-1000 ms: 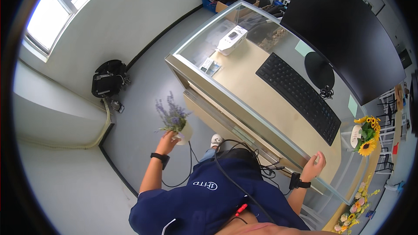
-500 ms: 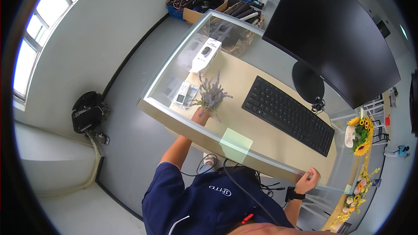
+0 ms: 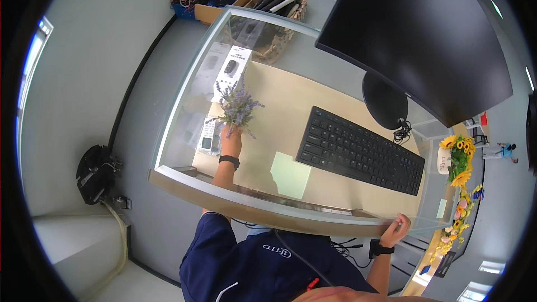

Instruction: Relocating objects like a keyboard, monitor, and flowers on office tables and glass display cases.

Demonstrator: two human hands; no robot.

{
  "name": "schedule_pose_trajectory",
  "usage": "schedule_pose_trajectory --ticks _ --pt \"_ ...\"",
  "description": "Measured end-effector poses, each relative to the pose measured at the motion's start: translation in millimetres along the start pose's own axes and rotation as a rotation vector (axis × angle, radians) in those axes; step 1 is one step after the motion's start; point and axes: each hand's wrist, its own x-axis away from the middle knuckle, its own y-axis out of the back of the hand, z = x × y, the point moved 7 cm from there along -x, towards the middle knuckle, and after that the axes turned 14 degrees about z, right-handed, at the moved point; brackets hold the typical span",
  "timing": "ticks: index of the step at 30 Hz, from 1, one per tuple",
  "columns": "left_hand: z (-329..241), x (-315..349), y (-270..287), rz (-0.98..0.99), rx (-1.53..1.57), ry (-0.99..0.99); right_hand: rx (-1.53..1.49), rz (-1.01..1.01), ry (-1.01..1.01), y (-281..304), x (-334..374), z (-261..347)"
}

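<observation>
My left hand [image 3: 231, 141] is closed around the base of a small bunch of lavender [image 3: 237, 108], which stands above the beige surface. Its container is hidden by the fingers. The left forearm passes beneath the front rail [image 3: 268, 203] of a glass-topped desk. Beside this hand lies a white remote control [image 3: 207, 135] in clear plastic. A white box [image 3: 231, 70] with a picture of a dark mouse-shaped device sits just beyond the flowers. At the rail's right end, my right hand [image 3: 396, 230] has its curled fingers over the edge.
A black keyboard [image 3: 361, 151] lies right of centre, near a pale green sheet [image 3: 290, 175]. Behind it a large black monitor [image 3: 419, 39] stands on a round base [image 3: 386, 102]. Sunflowers [image 3: 461, 156] stand at the right; cardboard boxes [image 3: 210, 13] of dark parts are on the floor beyond.
My left hand has gone farther under the rail, carrying the lavender closer to the white box, so its wrist band now shows. My right hand stays at the rail. The view has shifted.
</observation>
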Motion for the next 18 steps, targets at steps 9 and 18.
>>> schedule_pose_trajectory --ticks 9,18 --pt "-34.1 43.7 12.0 0.029 0.022 -0.038 0.034 -0.08 0.056 11.8 -10.1 12.5" --pt "-166.4 194.9 7.0 0.451 0.134 -0.275 -0.073 -0.279 0.135 31.9 5.0 -1.1"
